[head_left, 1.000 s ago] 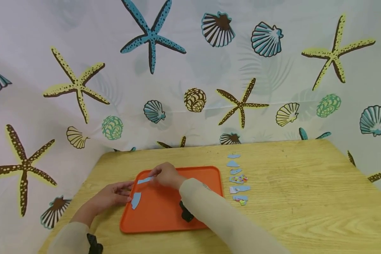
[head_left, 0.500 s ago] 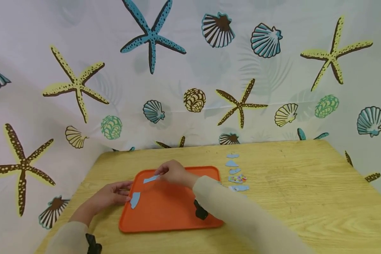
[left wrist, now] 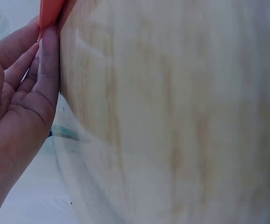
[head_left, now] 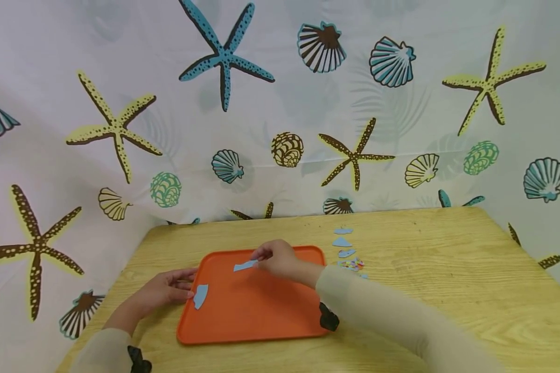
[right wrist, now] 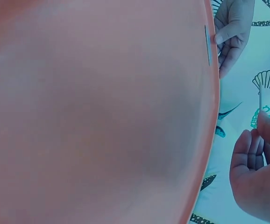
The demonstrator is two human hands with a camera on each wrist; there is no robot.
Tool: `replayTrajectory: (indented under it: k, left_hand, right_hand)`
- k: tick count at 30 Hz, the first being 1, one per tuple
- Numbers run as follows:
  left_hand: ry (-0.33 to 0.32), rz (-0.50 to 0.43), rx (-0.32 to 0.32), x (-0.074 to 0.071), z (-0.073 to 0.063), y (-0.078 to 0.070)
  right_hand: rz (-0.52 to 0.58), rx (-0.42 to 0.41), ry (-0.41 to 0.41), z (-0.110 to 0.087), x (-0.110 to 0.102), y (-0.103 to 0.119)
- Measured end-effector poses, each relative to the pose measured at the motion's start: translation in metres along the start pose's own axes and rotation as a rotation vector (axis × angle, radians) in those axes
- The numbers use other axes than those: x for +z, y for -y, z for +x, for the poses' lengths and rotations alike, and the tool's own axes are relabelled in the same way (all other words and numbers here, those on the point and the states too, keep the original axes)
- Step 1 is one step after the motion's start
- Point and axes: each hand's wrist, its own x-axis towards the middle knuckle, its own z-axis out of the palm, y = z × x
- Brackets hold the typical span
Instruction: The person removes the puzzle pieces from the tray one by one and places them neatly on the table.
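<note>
Between thumb and fingers, my right hand [head_left: 280, 259] pinches one end of a thin light-blue puzzle piece [head_left: 242, 267] over the back half of an orange tray [head_left: 256, 324]. In the right wrist view that piece [right wrist: 260, 96] appears edge-on, raised away from the tray surface. My left hand [head_left: 161, 289] grips the tray's left rim, thumb at the edge; the left wrist view shows its fingers [left wrist: 46, 70] against the orange rim [left wrist: 50, 11]. Close to that thumb, a second light-blue piece [head_left: 200, 297] lies flat inside the tray.
Right of the tray, a column of puzzle pieces lies on the wooden table [head_left: 448, 280]: plain blue ones [head_left: 342, 242] and a multicoloured one [head_left: 352, 264]. My right sleeve [head_left: 378, 305] covers the nearer ones. A curtain [head_left: 280, 114] printed with starfish and shells hangs behind.
My right hand has moved right across the back of the tray, carrying the pinched piece from near the left corner. The left hand has stayed at the rim.
</note>
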Motion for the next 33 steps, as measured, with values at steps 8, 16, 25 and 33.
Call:
replayTrajectory:
  k: [8, 16, 25, 33]
  left_hand:
    - [0.013, -0.008, 0.017, 0.0, -0.001, -0.004]
    - [0.012, 0.001, 0.015, 0.001, 0.001, -0.003]
    - [0.023, 0.005, 0.021, -0.001, 0.0, -0.001]
    - [0.037, -0.006, 0.024, -0.001, 0.0, -0.002]
  right_hand:
    - [0.019, -0.017, -0.038, -0.021, -0.02, -0.008]
    - [0.003, -0.028, -0.079, -0.047, -0.039, -0.012]
    - [0.066, -0.004, -0.118, -0.076, -0.059, -0.029]
    - [0.104, 0.028, -0.129, -0.107, -0.079, -0.044]
